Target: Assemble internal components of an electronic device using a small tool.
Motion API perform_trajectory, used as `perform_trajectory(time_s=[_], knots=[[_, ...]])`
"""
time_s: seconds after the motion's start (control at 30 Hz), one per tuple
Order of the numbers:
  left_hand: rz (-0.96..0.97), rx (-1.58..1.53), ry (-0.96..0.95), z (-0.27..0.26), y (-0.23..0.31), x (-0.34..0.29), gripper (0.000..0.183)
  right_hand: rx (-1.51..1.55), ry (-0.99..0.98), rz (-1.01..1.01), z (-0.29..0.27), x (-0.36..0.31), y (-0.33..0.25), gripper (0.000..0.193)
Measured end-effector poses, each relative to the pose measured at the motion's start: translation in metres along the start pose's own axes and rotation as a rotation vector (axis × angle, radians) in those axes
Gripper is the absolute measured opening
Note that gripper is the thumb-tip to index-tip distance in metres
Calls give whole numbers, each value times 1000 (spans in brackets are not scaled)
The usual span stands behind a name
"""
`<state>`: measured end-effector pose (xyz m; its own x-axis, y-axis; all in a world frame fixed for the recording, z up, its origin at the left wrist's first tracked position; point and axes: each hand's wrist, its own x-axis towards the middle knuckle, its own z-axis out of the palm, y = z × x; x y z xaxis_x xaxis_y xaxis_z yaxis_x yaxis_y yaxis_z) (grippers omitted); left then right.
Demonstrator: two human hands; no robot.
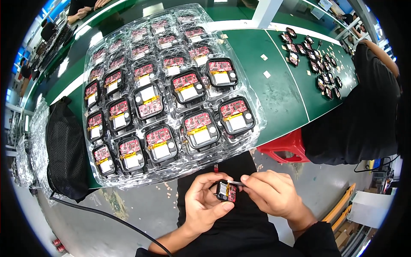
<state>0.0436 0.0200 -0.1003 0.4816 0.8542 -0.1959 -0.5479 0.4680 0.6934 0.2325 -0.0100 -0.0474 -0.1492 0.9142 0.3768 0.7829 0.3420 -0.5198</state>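
Note:
Over my lap, my left hand [204, 201] grips a small black device housing [225, 191] between thumb and fingers. Inside the housing show a red circuit board and a silver battery. My right hand [274, 195] is closed on slim metal tweezers [236, 183], whose tip meets the upper edge of the housing. What the tip touches is too small to make out. Just beyond my hands, a clear plastic tray [175, 165] lies on the green table with several similar housings [197, 128] in its pockets, each with a red board, yellow tape and a silver battery.
On the green table [282, 98], more loose black housings [317, 60] are scattered at the far right. A person in black [355, 111] sits there by a red stool [284, 147]. A black mesh bag [66, 150] hangs at the left, and a black cable [107, 217] crosses the lower left.

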Motion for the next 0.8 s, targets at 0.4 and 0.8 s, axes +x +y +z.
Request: perform_trajectory(time_s=[0.4, 0.8], knots=[[33, -51, -59, -4, -2, 0, 60, -181, 112, -137, 7, -7, 5, 24], [40, -23, -55, -6, -3, -1, 59, 122, 95, 33, 12, -9, 7, 23]])
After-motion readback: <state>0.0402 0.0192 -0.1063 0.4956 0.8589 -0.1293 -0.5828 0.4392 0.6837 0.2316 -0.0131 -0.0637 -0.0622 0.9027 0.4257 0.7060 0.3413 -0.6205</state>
